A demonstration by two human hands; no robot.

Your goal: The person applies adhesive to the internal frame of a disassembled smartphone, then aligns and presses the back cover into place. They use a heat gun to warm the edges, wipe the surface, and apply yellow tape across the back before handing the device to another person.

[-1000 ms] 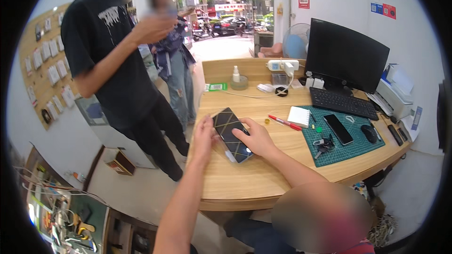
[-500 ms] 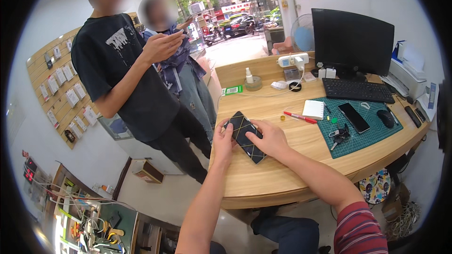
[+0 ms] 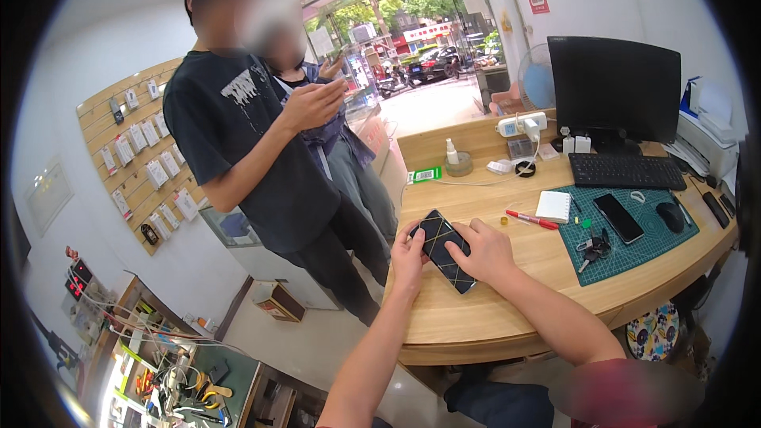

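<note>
Over the near left part of the wooden desk (image 3: pixel 444 325), I hold a phone (image 3: pixel 449 257) whose dark back or case carries thin crossing gold lines. My left hand (image 3: pixel 407 257) grips its left edge, thumb lying on the patterned face. On the opposite side, my right hand (image 3: pixel 487 252) clasps the right edge, its thumb also pressed on that face. The fingers beneath the phone are hidden. A little to the right of it lie a small yellow cap-like piece (image 3: pixel 504 221), a red pen (image 3: pixel 532 219) and a white spiral notepad (image 3: pixel 552 207).
A green cutting mat (image 3: pixel 606 269) bears another phone (image 3: pixel 619 219), keys (image 3: pixel 593 248) and a mouse (image 3: pixel 673 218). Behind stand a keyboard (image 3: pixel 626 172), monitor (image 3: pixel 614 87) and power strip (image 3: pixel 521 123). Two people stand beyond the desk's left side. A tool-covered bench (image 3: pixel 246 380) is at lower left.
My view has turned slightly, so the scene sits further right and lower. Both hands keep their hold on the phone, with little visible change in grip.
</note>
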